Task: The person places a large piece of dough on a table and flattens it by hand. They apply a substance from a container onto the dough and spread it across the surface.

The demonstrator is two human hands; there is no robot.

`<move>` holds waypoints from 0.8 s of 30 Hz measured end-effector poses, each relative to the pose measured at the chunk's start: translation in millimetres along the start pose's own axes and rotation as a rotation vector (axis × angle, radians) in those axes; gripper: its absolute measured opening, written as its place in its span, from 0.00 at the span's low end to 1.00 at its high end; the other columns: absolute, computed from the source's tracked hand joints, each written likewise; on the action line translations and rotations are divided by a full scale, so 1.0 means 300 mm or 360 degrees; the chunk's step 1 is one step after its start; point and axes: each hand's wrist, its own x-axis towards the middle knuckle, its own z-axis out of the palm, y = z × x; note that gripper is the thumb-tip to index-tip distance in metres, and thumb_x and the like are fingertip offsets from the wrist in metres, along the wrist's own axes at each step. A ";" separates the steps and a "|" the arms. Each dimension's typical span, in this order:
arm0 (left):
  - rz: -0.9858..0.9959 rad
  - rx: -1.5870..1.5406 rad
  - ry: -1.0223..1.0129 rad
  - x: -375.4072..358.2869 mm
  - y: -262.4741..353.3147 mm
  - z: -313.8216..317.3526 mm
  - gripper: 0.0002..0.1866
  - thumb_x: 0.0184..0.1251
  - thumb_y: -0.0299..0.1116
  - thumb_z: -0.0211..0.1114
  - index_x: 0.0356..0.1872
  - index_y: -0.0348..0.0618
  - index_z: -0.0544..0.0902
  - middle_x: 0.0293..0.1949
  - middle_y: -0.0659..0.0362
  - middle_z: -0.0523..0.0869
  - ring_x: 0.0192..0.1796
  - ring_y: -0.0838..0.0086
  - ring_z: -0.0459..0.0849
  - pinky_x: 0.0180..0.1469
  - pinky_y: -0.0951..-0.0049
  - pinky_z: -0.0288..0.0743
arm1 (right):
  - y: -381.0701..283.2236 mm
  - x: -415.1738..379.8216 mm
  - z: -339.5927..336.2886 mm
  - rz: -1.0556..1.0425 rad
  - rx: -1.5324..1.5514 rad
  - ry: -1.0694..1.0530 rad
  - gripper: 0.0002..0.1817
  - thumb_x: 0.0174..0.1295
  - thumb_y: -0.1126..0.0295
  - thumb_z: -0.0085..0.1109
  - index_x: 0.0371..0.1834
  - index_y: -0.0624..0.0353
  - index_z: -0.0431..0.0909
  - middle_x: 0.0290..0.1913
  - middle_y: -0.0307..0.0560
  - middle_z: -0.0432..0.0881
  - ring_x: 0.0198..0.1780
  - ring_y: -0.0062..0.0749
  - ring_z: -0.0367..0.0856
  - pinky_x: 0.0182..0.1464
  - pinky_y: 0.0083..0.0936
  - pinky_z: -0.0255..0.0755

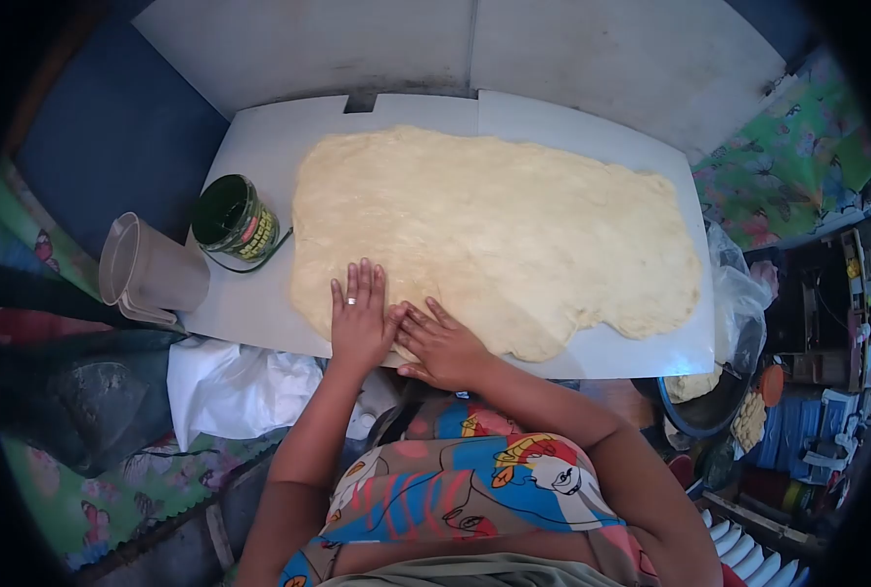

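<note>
Both hands, left hand and right hand, press flat, unclenched, on dough sheet

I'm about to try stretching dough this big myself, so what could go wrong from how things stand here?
The dough sheet already reaches the near edge of the white board where the left hand and right hand press flat; more spreading may push it over. Its far right end also sits close to the board's edge. The open green tin stands right beside the dough's left edge and could get nudged.
</note>
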 end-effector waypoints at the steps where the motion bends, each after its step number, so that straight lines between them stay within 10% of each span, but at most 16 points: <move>1: -0.0004 0.0009 0.0003 -0.014 -0.002 0.003 0.36 0.71 0.51 0.45 0.71 0.35 0.56 0.72 0.43 0.55 0.75 0.50 0.49 0.74 0.49 0.36 | 0.002 -0.016 -0.003 -0.0007 0.0020 -0.0035 0.37 0.68 0.41 0.34 0.72 0.57 0.57 0.74 0.52 0.53 0.77 0.39 0.44 0.76 0.46 0.30; 9: -0.0046 0.0202 -0.0154 -0.106 -0.025 0.005 0.36 0.70 0.50 0.47 0.72 0.36 0.53 0.74 0.45 0.50 0.76 0.53 0.44 0.74 0.48 0.32 | -0.038 0.082 -0.164 0.0267 0.0534 -0.0825 0.37 0.68 0.44 0.37 0.73 0.58 0.54 0.74 0.52 0.54 0.77 0.37 0.45 0.76 0.44 0.32; 11: -0.0060 0.0302 -0.0314 -0.100 -0.010 -0.010 0.38 0.70 0.51 0.47 0.72 0.35 0.51 0.74 0.45 0.48 0.77 0.53 0.43 0.74 0.49 0.31 | -0.027 0.093 0.009 0.0104 0.0085 0.0336 0.37 0.67 0.44 0.38 0.73 0.57 0.53 0.75 0.52 0.53 0.77 0.38 0.46 0.76 0.45 0.32; 19: -0.0355 -0.0378 -0.0228 -0.042 0.035 -0.069 0.39 0.71 0.54 0.46 0.72 0.36 0.51 0.74 0.39 0.45 0.76 0.48 0.40 0.74 0.51 0.31 | 0.316 -0.137 -0.085 0.1228 -0.0179 0.0400 0.39 0.69 0.46 0.35 0.74 0.63 0.47 0.76 0.55 0.49 0.77 0.42 0.43 0.74 0.53 0.34; 24: 0.0292 -0.0339 -0.0166 0.181 0.254 -0.041 0.38 0.70 0.54 0.48 0.72 0.36 0.54 0.74 0.42 0.48 0.76 0.51 0.42 0.74 0.52 0.32 | 0.398 -0.358 -0.063 0.1533 -0.0067 0.0745 0.39 0.71 0.47 0.31 0.73 0.70 0.42 0.74 0.68 0.43 0.77 0.53 0.37 0.75 0.47 0.27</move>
